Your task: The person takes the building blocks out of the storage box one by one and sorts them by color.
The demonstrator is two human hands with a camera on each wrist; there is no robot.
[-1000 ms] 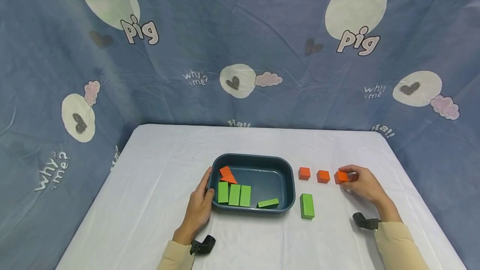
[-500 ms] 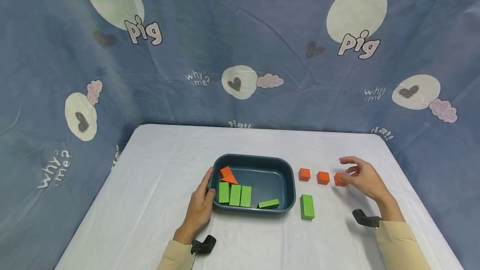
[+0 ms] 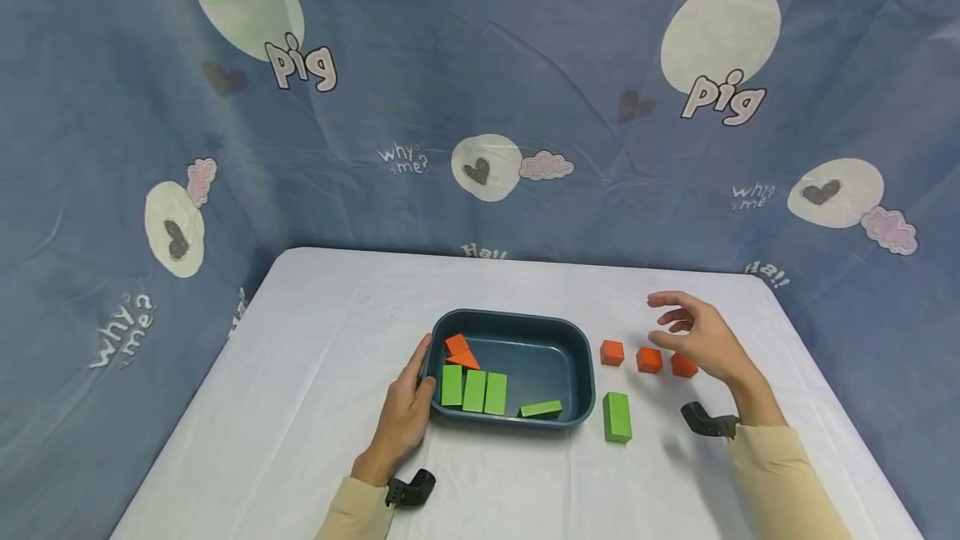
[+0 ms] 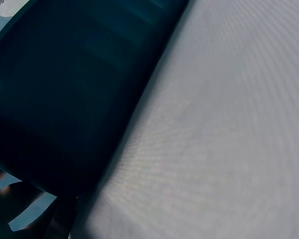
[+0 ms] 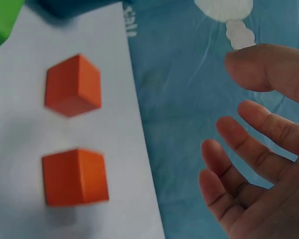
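Now the right hand (image 3: 703, 342) has been lifted off the rightmost orange cube (image 3: 684, 367) and shifted leftward, thumb and fingertips apart, nothing held. That cube is thus left released on the bench (image 3: 352, 307), in a row with the other two orange cubes (image 3: 649, 361), outside the tray (image 3: 540, 369). Against the tray's left side the left hand (image 3: 402, 413) is laid, visible fingers extended; green blocks (image 3: 473, 392) are contained within.
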